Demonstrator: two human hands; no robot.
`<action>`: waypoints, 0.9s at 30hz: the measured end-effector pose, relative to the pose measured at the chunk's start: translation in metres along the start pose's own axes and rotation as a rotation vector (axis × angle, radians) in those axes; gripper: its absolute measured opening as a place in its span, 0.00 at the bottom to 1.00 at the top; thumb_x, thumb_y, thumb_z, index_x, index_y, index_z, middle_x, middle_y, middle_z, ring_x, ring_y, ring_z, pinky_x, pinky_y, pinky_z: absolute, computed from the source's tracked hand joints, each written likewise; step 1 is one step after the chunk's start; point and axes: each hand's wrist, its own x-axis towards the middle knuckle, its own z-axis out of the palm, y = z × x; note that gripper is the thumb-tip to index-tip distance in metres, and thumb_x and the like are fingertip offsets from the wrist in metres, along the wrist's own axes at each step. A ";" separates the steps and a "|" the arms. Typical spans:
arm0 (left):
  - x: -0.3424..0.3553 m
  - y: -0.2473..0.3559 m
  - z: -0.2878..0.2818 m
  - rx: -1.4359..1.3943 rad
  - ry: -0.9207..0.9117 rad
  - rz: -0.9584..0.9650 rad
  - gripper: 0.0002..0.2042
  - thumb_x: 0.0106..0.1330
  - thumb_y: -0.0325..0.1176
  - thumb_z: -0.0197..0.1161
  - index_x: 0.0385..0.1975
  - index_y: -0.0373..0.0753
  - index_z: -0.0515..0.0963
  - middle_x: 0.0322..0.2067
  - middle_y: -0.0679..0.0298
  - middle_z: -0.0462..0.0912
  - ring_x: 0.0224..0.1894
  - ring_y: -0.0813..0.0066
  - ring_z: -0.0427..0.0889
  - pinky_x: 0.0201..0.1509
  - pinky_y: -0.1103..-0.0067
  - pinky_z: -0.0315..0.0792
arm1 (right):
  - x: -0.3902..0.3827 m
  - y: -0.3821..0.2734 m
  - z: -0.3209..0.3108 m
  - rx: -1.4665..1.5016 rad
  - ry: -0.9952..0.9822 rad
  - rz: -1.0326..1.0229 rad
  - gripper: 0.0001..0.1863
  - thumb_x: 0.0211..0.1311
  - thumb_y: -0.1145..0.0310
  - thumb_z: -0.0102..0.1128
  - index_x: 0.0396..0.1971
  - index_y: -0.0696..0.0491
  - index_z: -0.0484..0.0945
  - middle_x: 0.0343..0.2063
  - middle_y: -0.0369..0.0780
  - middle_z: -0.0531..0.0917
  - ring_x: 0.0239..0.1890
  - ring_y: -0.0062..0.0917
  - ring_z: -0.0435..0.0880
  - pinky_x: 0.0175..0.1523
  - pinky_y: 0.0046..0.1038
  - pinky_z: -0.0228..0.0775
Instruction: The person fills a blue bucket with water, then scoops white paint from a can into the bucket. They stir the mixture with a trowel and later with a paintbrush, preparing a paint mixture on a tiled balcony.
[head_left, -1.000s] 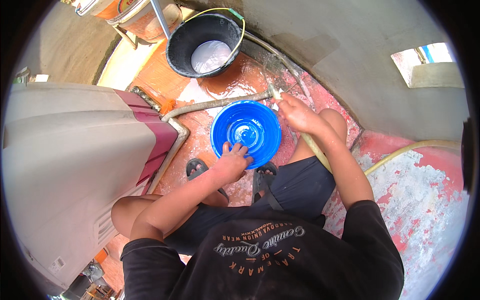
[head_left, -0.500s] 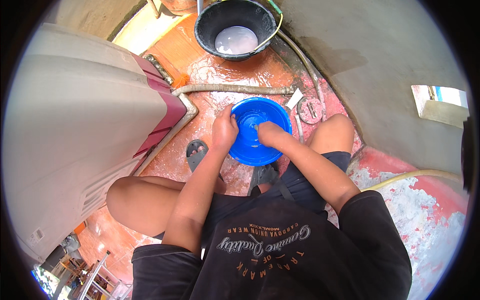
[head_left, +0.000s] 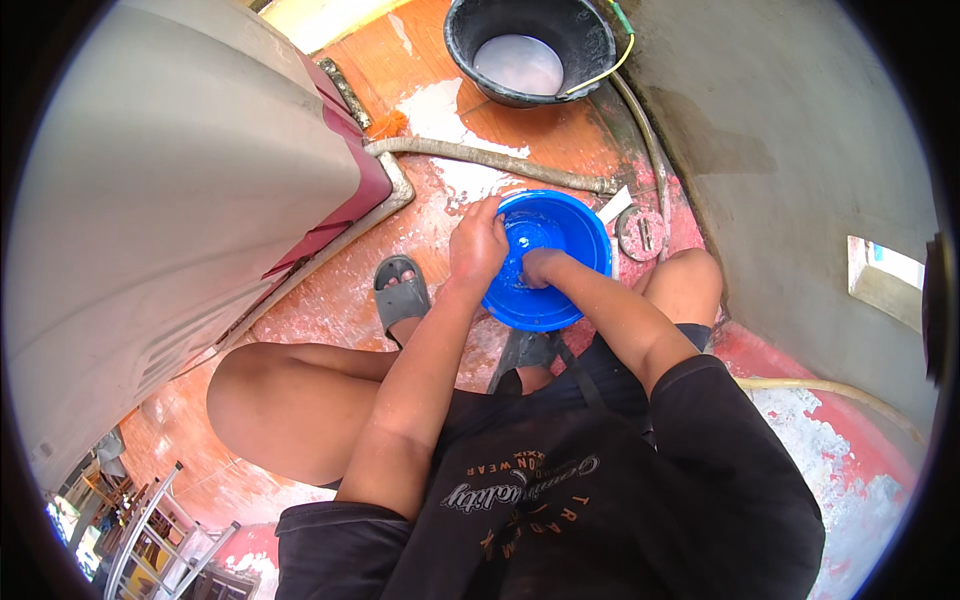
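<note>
A round blue plastic basin [head_left: 585, 225] is in front of me between my legs, tilted toward me, with a wet, shiny inside. My left hand [head_left: 479, 245] grips its left rim, the thumb inside and the fingers along the edge. Down inside the basin, my right hand [head_left: 541, 267] is closed, knuckles up, close to the inner bottom. Its fingertips are hidden, so what it holds, if anything, does not show.
A black bucket [head_left: 590, 60] with cloudy water stands farther off, a yellow-handled loop over its rim. A pale hose [head_left: 490, 155] crosses the wet floor beyond the basin. A round drain cover [head_left: 640, 233] lies to the right. A large grey appliance-like body [head_left: 200, 180] is at left.
My right hand has moved from the basin's middle toward its near side, deeper inside. My left hand still grips the rim. The whole view has shifted slightly, and the basin appears farther right.
</note>
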 end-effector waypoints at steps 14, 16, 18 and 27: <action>0.003 0.003 0.004 -0.042 -0.007 0.007 0.09 0.66 0.25 0.58 0.45 0.37 0.77 0.39 0.46 0.83 0.44 0.42 0.82 0.45 0.57 0.76 | 0.008 -0.009 0.027 0.024 -0.070 0.128 0.20 0.58 0.65 0.64 0.51 0.51 0.86 0.54 0.47 0.85 0.57 0.40 0.85 0.59 0.43 0.78; 0.004 0.003 0.005 -0.021 -0.023 0.022 0.09 0.66 0.25 0.58 0.45 0.37 0.77 0.39 0.46 0.83 0.43 0.42 0.82 0.45 0.57 0.77 | 0.002 -0.007 0.021 0.001 -0.089 0.099 0.20 0.57 0.66 0.66 0.51 0.50 0.86 0.54 0.45 0.85 0.57 0.39 0.85 0.58 0.42 0.78; 0.006 0.003 0.007 0.013 -0.096 0.016 0.09 0.66 0.25 0.58 0.45 0.37 0.77 0.40 0.46 0.83 0.43 0.42 0.82 0.45 0.57 0.77 | -0.007 -0.003 0.013 -0.033 -0.166 0.045 0.20 0.57 0.67 0.66 0.51 0.50 0.86 0.54 0.45 0.85 0.57 0.39 0.85 0.58 0.41 0.78; 0.005 0.007 0.009 -0.019 -0.017 0.044 0.04 0.66 0.26 0.58 0.39 0.38 0.74 0.36 0.49 0.82 0.39 0.44 0.83 0.40 0.55 0.78 | 0.008 -0.029 0.020 0.104 0.013 -0.019 0.18 0.62 0.66 0.61 0.51 0.53 0.86 0.54 0.48 0.85 0.57 0.41 0.84 0.59 0.42 0.77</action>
